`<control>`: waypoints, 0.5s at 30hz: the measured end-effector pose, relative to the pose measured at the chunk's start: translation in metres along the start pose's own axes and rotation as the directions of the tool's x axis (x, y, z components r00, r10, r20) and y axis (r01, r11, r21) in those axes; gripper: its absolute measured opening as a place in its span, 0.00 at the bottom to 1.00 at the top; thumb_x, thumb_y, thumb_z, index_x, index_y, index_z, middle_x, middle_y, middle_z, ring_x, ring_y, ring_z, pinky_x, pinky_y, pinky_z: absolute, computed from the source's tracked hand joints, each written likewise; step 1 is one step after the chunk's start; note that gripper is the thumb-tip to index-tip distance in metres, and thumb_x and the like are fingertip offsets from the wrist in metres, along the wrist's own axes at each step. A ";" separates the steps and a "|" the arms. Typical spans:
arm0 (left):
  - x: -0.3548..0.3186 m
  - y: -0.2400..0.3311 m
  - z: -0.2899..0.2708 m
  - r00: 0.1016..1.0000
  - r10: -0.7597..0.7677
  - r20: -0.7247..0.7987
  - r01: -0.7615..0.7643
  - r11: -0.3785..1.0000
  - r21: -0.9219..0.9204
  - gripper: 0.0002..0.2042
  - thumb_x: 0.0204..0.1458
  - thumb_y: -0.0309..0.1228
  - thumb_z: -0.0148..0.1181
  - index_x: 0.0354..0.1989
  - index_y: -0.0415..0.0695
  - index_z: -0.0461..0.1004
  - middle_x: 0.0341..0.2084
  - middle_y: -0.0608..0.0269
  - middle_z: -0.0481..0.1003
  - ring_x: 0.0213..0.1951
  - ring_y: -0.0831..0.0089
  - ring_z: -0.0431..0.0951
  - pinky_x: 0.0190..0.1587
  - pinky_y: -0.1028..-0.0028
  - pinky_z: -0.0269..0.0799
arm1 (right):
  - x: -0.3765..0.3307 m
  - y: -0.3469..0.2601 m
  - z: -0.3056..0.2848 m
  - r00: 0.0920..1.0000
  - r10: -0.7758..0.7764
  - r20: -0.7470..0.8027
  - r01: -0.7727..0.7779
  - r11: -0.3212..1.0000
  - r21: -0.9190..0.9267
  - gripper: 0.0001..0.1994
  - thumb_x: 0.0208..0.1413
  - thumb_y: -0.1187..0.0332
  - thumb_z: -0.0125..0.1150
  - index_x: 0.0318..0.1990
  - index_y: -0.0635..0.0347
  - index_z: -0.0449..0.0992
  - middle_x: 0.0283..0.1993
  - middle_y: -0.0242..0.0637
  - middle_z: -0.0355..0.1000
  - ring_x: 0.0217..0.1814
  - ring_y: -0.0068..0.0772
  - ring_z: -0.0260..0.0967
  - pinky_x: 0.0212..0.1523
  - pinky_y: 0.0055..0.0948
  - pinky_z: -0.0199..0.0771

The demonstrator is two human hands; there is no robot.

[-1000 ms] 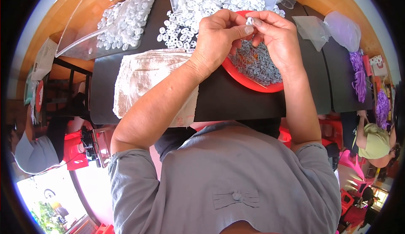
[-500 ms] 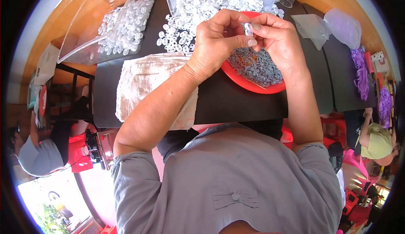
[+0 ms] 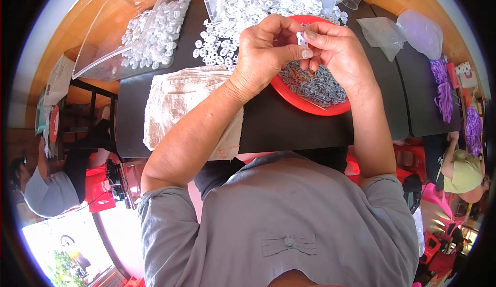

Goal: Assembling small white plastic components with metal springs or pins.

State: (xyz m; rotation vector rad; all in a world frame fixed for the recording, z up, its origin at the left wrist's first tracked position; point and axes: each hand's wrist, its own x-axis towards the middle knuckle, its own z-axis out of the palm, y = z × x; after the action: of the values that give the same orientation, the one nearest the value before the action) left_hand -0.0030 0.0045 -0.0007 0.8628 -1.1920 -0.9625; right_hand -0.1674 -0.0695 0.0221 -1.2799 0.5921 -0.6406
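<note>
Above the far part of a red plate (image 3: 281, 91), a small white oval plastic piece (image 3: 301, 39) with dark holes shows between my fingertips. My left hand (image 3: 266, 49) is closed, its thumb and index finger curled around the piece from the left. From the right, my right hand (image 3: 336, 46) pinches the same piece with thumb and fingers. Whether either hand also holds a screw is hidden. Under my hands, the plate carries a heap of small grey screws (image 3: 323, 88) and a thin wooden stick near its front rim.
Beyond my hands, many similar white pieces (image 3: 258, 0) spill from a clear bin onto the dark table (image 3: 289, 132). Another clear bin (image 3: 85, 67) holds more at far left. A beige cloth (image 3: 170, 90) lies under my left forearm. Plastic bags (image 3: 418, 33) lie right. Other people sit on both sides.
The white piece has turned slightly between my fingers, so its holes now show more plainly. Both hands stay in nearly the same place over the plate.
</note>
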 end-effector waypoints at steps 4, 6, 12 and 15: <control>0.001 0.001 0.002 1.000 0.026 0.006 -0.025 0.996 -0.088 0.12 0.45 0.14 0.66 0.37 0.35 0.72 0.27 0.58 0.78 0.30 0.76 0.80 0.33 0.79 0.77 | 0.000 0.000 0.000 0.999 -0.001 0.033 0.002 1.000 -0.018 0.12 0.60 0.66 0.56 0.43 0.69 0.75 0.26 0.35 0.72 0.23 0.29 0.72 0.22 0.20 0.67; 0.000 0.001 0.001 1.000 0.003 0.022 -0.001 0.997 -0.078 0.11 0.45 0.15 0.66 0.37 0.35 0.72 0.27 0.58 0.78 0.29 0.75 0.80 0.32 0.79 0.77 | 0.000 0.000 -0.002 0.997 0.007 0.077 -0.007 1.000 0.005 0.12 0.60 0.66 0.56 0.42 0.68 0.75 0.25 0.35 0.72 0.22 0.28 0.71 0.21 0.20 0.66; 0.000 0.006 0.006 1.000 -0.016 -0.007 0.014 0.989 -0.146 0.11 0.45 0.14 0.65 0.36 0.34 0.72 0.27 0.56 0.77 0.29 0.72 0.80 0.32 0.77 0.79 | -0.001 0.001 0.002 1.000 -0.012 0.025 0.011 0.999 0.032 0.11 0.60 0.66 0.56 0.40 0.68 0.74 0.25 0.35 0.71 0.21 0.28 0.71 0.20 0.19 0.65; -0.001 0.006 0.006 1.000 0.021 0.003 -0.020 0.994 -0.106 0.11 0.45 0.14 0.65 0.35 0.34 0.71 0.27 0.56 0.77 0.29 0.72 0.81 0.32 0.75 0.80 | -0.001 0.001 0.002 0.999 -0.024 0.034 0.024 0.999 0.021 0.11 0.60 0.67 0.56 0.40 0.69 0.74 0.24 0.35 0.70 0.21 0.28 0.70 0.19 0.18 0.63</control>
State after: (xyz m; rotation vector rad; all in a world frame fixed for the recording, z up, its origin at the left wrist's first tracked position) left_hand -0.0084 0.0074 0.0053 0.7632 -1.1405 -1.0022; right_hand -0.1668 -0.0674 0.0218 -1.2774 0.5416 -0.6421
